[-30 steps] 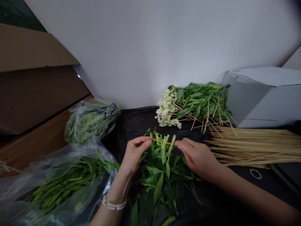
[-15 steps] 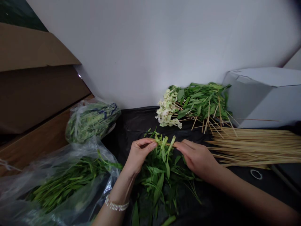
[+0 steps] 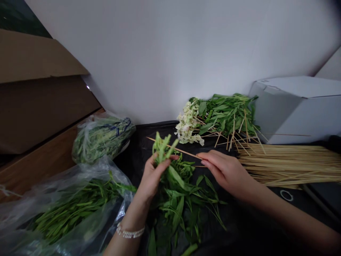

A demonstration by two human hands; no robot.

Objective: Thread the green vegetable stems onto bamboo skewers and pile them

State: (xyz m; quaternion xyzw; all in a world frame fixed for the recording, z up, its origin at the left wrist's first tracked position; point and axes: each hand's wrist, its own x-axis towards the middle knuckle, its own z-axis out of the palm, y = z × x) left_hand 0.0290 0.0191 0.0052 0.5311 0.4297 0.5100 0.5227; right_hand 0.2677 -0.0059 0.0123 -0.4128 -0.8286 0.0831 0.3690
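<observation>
Head view: the left hand (image 3: 151, 177) is being kept closed around a bunch of leafy green stems (image 3: 162, 147), and a thin bamboo skewer (image 3: 183, 152) appears to be passing through that bunch. The skewer's near end is being pinched narrowly at the fingertips of the right hand (image 3: 229, 172). Compared with the head view half a second ago, the bunch is being lifted higher and the skewer is being tilted, with its far tip sticking out past the stems. Below the hands, a loose pile of cut greens (image 3: 181, 199) is lying on a black plastic sheet (image 3: 239, 220), and a beaded bracelet (image 3: 130, 233) is being worn on the left wrist. Farther away, skewered greens (image 3: 223, 115) with pale cut ends (image 3: 188, 124) are lying in a heap, beside a bundle of bamboo skewers (image 3: 282, 165) and a white box (image 3: 298, 110). To the left, more greens are being kept in clear plastic bags (image 3: 77, 209) on the wooden worktop (image 3: 39, 170), under a cardboard flap (image 3: 34, 57).
</observation>
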